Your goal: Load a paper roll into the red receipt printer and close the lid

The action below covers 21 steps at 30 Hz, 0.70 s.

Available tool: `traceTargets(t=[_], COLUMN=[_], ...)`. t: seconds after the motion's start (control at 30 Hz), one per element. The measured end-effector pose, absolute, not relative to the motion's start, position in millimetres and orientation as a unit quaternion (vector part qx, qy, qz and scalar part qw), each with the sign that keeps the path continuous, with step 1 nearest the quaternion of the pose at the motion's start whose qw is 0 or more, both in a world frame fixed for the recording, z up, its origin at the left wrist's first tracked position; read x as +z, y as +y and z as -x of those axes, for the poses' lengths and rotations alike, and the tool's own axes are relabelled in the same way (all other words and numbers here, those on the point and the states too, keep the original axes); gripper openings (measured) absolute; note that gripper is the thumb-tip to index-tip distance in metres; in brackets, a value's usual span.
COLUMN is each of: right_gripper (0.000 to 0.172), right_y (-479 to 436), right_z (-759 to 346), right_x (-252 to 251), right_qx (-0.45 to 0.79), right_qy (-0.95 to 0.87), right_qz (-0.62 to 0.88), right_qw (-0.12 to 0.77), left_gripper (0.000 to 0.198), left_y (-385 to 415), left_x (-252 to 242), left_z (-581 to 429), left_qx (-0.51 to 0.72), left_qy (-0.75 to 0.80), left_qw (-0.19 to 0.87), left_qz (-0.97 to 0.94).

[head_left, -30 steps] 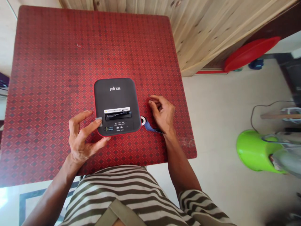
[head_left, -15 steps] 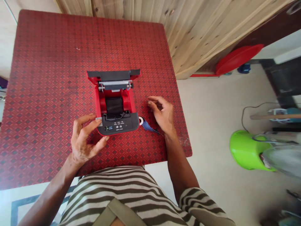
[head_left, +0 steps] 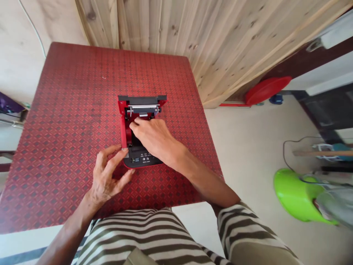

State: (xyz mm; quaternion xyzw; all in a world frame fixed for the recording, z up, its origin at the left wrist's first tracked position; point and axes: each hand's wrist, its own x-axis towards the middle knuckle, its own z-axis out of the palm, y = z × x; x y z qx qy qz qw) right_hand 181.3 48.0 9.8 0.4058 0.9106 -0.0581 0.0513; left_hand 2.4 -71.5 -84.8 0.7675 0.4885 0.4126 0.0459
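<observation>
A small red and black printer (head_left: 141, 159) stands on the red patterned table (head_left: 68, 110), its lid (head_left: 142, 100) tipped up at the back so the roller shows. My right hand (head_left: 153, 138) reaches into the open paper bay, fingers curled together and pointing left. What they hold, if anything, is hidden. My left hand (head_left: 106, 178) has its fingers spread, with index fingertip and thumb against the printer's front left corner by a grey latch. My right arm covers the spot beside the printer where the small roll lay.
A wooden plank wall (head_left: 171, 25) runs behind the table. On the floor to the right are a bright green plastic object (head_left: 295, 193), a red basin (head_left: 266, 90) leaning on the wall, and a loose cable (head_left: 292, 141). The table's near edge meets my striped clothing.
The printer's lid flipped up from closed to open. My right hand then moved left from the table beside the printer into the open bay. My left hand stayed at the front corner.
</observation>
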Motion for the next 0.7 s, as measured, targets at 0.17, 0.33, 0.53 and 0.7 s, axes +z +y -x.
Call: traceTargets(t=[0.17,0.33,0.53,0.7], right_gripper=[0.042,0.037,0.041,0.027], right_y=[54,57,54,37], right_z=[-175,-181,-183,-209], right_x=[6,1,5,16], right_qx=[-0.046,-0.046,-0.066,-0.106], right_qy=[0.897,0.905,0.895,0.893], right_qz=[-0.435,-0.42,-0.441,-0.436], right_qw=[0.057,0.053,0.036,-0.043], left_gripper=[0.064,0.061,0.06,0.06], left_y=[-72,-72,-71,-71], left_x=[-85,-86,-85,-86], left_z=[-3,-4,-3,-2], left_qx=[0.416,0.414,0.417,0.415], left_qy=[0.486,0.489,0.483,0.481], left_qw=[0.04,0.038,0.039,0.044], left_qz=[-0.767,-0.766,-0.769,-0.771])
